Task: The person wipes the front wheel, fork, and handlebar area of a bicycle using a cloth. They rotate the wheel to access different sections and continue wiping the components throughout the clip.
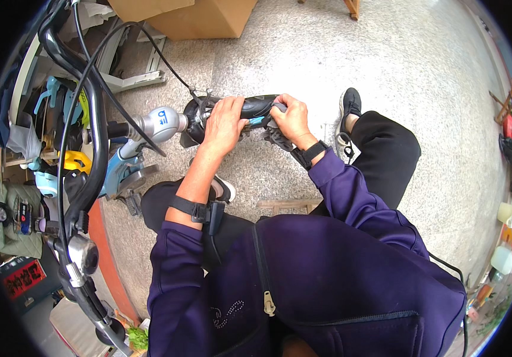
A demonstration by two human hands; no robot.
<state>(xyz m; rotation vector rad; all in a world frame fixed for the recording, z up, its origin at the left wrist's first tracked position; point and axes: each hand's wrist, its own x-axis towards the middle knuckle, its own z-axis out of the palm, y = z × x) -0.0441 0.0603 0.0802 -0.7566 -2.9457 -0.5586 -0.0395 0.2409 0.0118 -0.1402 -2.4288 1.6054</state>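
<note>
A bicycle stands at my left, with a black handlebar (95, 125), a silver head tube (162, 124) and a blue frame (119, 169). Its black front wheel (260, 107) points to the right in front of me. Over the wheel, close to the fork, my left hand (225, 125) is wrapped, fingers on top and thumb on the near side. Farther right, my right hand (293, 121) is closed round a dark grey cloth (278, 138) and presses it against the wheel. Part of the cloth hangs below the fingers. A light-blue patch shows between the hands.
Black cables (113, 89) loop from the handlebar to the wheel. A cardboard box (199, 18) stands on the speckled floor (303, 53) beyond. Part of a low wooden stool (288, 205) shows between my legs. Assorted goods line the left side; containers (504, 259) stand along the right edge.
</note>
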